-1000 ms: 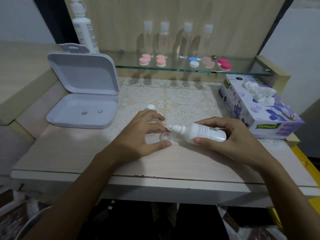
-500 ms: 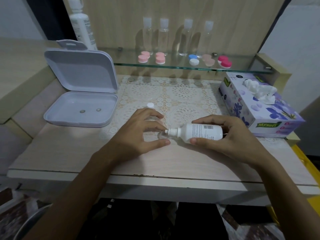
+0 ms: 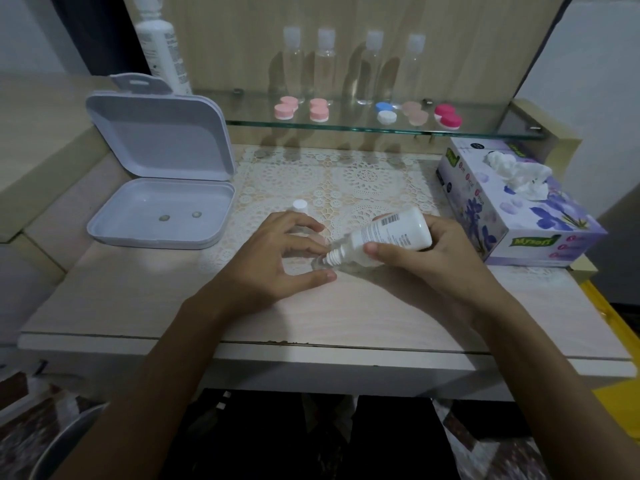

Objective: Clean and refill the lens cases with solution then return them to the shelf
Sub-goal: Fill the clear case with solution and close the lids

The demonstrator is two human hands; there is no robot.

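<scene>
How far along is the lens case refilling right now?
Done: five capped cases sit on the glass shelf, though whether refilled is unclear. In hand: the right hand tips the solution bottle toward a clear case steadied by the left hand. Left: capping and shelving it.

One camera only is recording, worn on the person's head and looking forward and down, so no second view is sharing any of the scene. It is sitting close above the table (image 3: 346, 317), whose front edge is crossing the lower half of the picture. Both forearms are reaching in from the bottom corners, with the left hand (image 3: 277, 258) and right hand (image 3: 426, 261) landing near the middle. The wide lens is bending the edges. Farther off, facing the camera, the glass shelf (image 3: 485, 131) and the wooden back panel (image 3: 242, 36) are filling the top.
</scene>
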